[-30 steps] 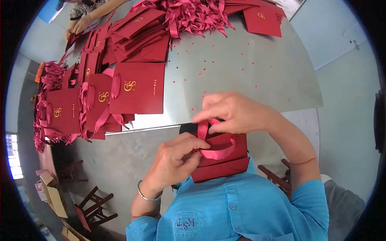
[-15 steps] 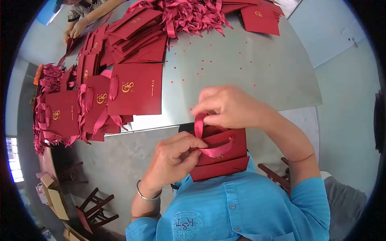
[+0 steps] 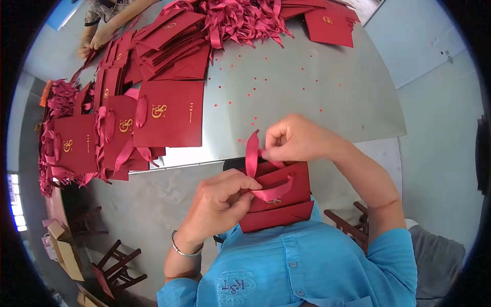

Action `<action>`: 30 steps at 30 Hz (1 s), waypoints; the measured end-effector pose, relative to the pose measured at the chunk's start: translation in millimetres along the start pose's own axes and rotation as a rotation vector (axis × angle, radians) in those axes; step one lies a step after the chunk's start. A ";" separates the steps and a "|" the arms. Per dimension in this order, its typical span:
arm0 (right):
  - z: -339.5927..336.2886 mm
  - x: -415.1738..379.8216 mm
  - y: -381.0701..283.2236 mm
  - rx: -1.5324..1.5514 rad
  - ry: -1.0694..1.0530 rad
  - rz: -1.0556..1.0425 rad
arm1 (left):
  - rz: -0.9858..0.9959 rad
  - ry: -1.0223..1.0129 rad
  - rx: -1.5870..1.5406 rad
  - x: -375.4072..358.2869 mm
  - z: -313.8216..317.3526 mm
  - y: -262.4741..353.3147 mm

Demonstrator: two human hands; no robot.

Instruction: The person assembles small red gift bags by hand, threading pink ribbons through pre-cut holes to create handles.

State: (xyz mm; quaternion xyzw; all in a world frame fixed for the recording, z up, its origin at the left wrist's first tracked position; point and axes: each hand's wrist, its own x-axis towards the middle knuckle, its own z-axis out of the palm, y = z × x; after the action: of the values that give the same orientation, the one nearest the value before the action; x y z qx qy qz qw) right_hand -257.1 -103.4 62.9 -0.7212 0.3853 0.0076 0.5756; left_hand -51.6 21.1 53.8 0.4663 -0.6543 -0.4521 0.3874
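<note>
A dark red paper gift bag (image 3: 279,220) rests against my blue shirt at the table's near edge, its opening facing away from me. My left hand (image 3: 225,199) is closed, pinching a pink ribbon handle (image 3: 273,194) at the bag's left top edge. The thumb and forefinger of my right hand (image 3: 296,140) pinch a pink ribbon at the far side of the opening. A loose ribbon end (image 3: 252,153) stands up between the two hands. The far panel of the bag is partly covered by my right hand and the ribbon.
Finished-looking red bags with ribbon handles (image 3: 169,117) overlap at the table's left. Behind them lie stacked bags (image 3: 171,46) and a heap of pink ribbons (image 3: 243,23). Small red dots are scattered on the grey table (image 3: 358,112). Another person's hands (image 3: 97,41) work at the far left. Wooden stools (image 3: 117,268) stand below.
My right hand has moved slightly right and away from the upright ribbon end, which now stands free. It pinches ribbon lower behind it. My left hand keeps its grip.
</note>
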 end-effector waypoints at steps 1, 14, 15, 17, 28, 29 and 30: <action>3.1 1.7 3.1 0.026 0.092 0.006 | 0.001 -0.007 -0.017 -0.3 -0.5 -0.9; 14.7 5.7 19.2 0.309 0.501 0.100 | -0.039 -0.040 -0.102 2.1 -2.7 -7.8; 14.7 5.9 19.6 0.308 0.498 0.099 | -0.025 -0.038 -0.095 2.1 -2.8 -7.9; 13.9 5.9 21.9 0.326 0.485 0.100 | -0.011 -0.033 -0.085 2.1 -2.0 -8.8; 14.7 8.2 4.2 -0.278 0.343 -0.657 | -0.031 -0.043 -0.080 7.4 0.0 -8.9; 15.0 14.0 4.8 -0.405 0.329 -0.796 | -0.034 -0.044 -0.079 7.8 -0.1 -9.1; 13.2 15.5 1.9 -0.402 0.329 -0.796 | -0.022 -0.055 -0.061 8.1 -0.7 -9.5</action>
State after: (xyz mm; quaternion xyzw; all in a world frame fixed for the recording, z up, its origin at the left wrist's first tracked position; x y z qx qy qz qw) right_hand -241.6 -100.9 49.9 -0.9015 0.1560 -0.2534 0.3141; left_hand -50.7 11.6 45.6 0.4486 -0.6454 -0.4889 0.3783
